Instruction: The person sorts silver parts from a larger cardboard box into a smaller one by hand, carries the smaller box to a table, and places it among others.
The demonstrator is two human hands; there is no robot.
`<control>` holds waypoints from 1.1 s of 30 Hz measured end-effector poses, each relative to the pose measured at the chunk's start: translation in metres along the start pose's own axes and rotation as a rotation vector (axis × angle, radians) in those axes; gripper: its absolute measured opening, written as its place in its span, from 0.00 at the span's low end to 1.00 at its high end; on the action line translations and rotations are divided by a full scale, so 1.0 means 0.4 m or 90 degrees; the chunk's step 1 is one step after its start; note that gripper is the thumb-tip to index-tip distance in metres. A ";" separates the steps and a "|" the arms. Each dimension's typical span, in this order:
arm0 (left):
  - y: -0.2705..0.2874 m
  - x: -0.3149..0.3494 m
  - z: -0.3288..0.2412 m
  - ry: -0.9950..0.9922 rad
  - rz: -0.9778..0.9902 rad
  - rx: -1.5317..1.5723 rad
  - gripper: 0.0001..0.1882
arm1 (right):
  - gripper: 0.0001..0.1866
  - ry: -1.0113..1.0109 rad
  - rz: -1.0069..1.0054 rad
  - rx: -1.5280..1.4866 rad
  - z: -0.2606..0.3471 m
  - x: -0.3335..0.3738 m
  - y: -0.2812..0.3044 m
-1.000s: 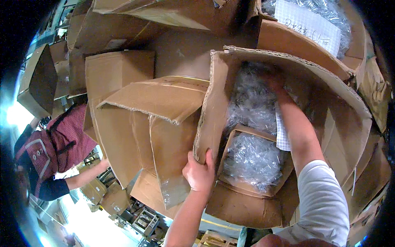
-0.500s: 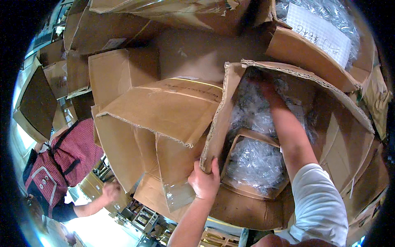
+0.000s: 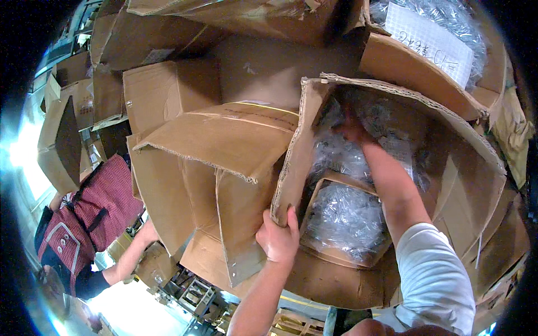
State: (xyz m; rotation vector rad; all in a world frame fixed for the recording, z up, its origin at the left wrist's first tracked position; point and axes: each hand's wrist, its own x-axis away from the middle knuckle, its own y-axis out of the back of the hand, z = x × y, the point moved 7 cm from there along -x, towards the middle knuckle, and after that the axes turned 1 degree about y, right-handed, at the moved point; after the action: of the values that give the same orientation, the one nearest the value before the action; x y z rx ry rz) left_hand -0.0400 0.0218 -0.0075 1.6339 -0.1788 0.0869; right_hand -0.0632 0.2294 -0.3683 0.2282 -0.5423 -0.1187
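Left grip (image 3: 278, 238) pinched the brown cardboard box (image 3: 294, 151); right grip (image 3: 353, 130), I couldn't tell. Clear plastic bundles (image 3: 343, 161) seemed slippery, best cupped underneath.

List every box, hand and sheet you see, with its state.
Large box, open.
Small box inside it, open, filled with clear plastic pieces.
Left hand, closed on the large box's edge.
Right hand, inside the large box; grip unclear.
Left box, open, flaps spread.
Upper-right box, open, filled.
White sheet, lying on its contents.
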 end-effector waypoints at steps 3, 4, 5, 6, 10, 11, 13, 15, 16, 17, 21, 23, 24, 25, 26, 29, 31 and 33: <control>0.002 0.002 0.000 -0.010 -0.031 -0.018 0.22 | 0.53 0.000 0.002 0.011 0.079 0.078 0.021; 0.003 0.001 -0.003 -0.004 -0.023 -0.029 0.22 | 0.53 -0.077 0.048 -0.046 0.099 0.114 0.031; 0.003 -0.001 -0.007 0.001 -0.014 -0.038 0.23 | 0.52 -0.157 0.092 -0.103 0.124 0.159 0.047; 0.005 -0.001 -0.009 0.008 -0.007 -0.048 0.23 | 0.51 -0.188 0.153 -0.156 0.157 0.202 0.060; -0.003 0.007 0.008 -0.009 -0.017 -0.048 0.25 | 0.40 -0.054 0.369 -0.226 0.277 0.393 0.054; -0.006 0.009 0.005 -0.014 -0.023 -0.056 0.26 | 0.41 -0.006 0.521 -0.012 0.252 0.443 0.018; -0.004 0.011 0.012 -0.013 -0.032 -0.074 0.26 | 0.41 0.090 0.592 0.031 0.334 0.500 0.040; -0.002 0.012 0.015 -0.012 -0.040 -0.088 0.26 | 0.41 -0.015 0.671 -0.019 0.363 0.510 0.086; -0.005 0.010 0.027 0.040 0.000 -0.063 0.27 | 0.43 -0.116 0.655 -0.045 0.340 0.465 0.107; -0.007 0.005 0.026 0.086 0.044 -0.032 0.29 | 0.40 -0.179 0.638 -0.070 0.287 0.397 0.145; -0.004 0.004 0.007 -0.002 -0.018 -0.078 0.26 | 0.28 0.003 0.053 0.236 0.227 0.117 0.372; -0.008 0.001 0.001 0.012 -0.008 -0.050 0.26 | 0.32 0.054 -0.112 0.305 0.138 0.054 0.342; -0.007 0.002 0.004 0.022 0.000 -0.037 0.26 | 0.34 0.036 -0.116 0.334 0.117 0.046 0.313; -0.008 0.005 0.008 0.026 0.000 -0.038 0.25 | 0.37 0.018 -0.122 0.363 0.096 0.043 0.283; -0.008 0.007 0.006 0.029 -0.003 -0.035 0.25 | 0.41 0.000 -0.129 0.433 0.067 0.044 0.242; -0.008 0.005 -0.001 0.032 0.009 -0.018 0.23 | 0.52 -0.044 -0.134 0.564 -0.027 0.096 0.100; -0.005 -0.001 -0.006 0.036 0.012 -0.003 0.22 | 0.58 -0.055 -0.113 0.542 -0.067 0.146 0.022; -0.009 0.004 0.006 0.050 0.010 0.010 0.21 | 0.60 -0.139 0.075 0.368 -0.049 0.174 -0.013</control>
State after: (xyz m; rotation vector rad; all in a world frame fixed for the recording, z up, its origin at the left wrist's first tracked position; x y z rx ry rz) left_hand -0.0381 0.0196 -0.0109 1.6426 -0.1309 0.1646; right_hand 0.0059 0.2160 -0.3513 0.7510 -0.7987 0.1333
